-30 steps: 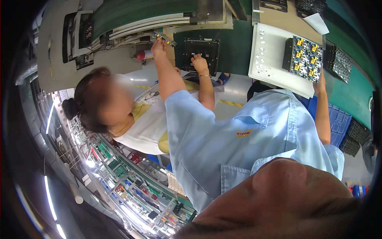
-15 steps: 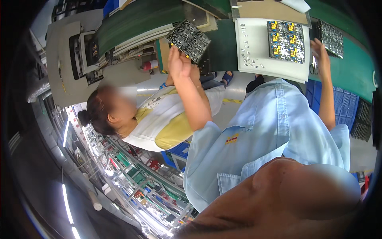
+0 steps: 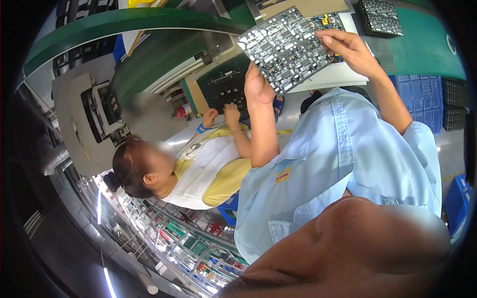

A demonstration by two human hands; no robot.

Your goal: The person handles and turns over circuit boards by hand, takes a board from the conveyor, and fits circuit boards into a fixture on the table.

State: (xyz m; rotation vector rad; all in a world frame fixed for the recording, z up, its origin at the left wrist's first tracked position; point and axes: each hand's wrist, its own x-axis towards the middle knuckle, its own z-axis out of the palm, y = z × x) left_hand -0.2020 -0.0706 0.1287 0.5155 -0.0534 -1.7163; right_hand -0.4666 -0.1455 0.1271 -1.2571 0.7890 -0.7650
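A large dark circuit board panel (image 3: 285, 52), crowded with small silvery components, is held tilted in front of me. My left hand (image 3: 259, 88) grips its lower left edge, with the thumb up and the other fingers partly hidden by the board. At the right edge, my right hand (image 3: 352, 53) pinches the panel between thumb and fingers. Behind it, another board with yellow parts (image 3: 325, 21) lies on a white sheet (image 3: 343, 74), mostly covered by the held panel. A stack of similar circuit boards (image 3: 381, 19) sits on the green bench to the right of my right hand.
On the left a co-worker (image 3: 198, 169) has both hands at a black board (image 3: 222, 85). Blue crates (image 3: 417, 99) stand below the green bench (image 3: 422, 54) on the right. A grey machine (image 3: 82, 129) is at the far left.
The panel has come right and nearer in my left hand. My right hand has left the stack's side and taken the panel's right edge. The co-worker's hands now show at the black board.
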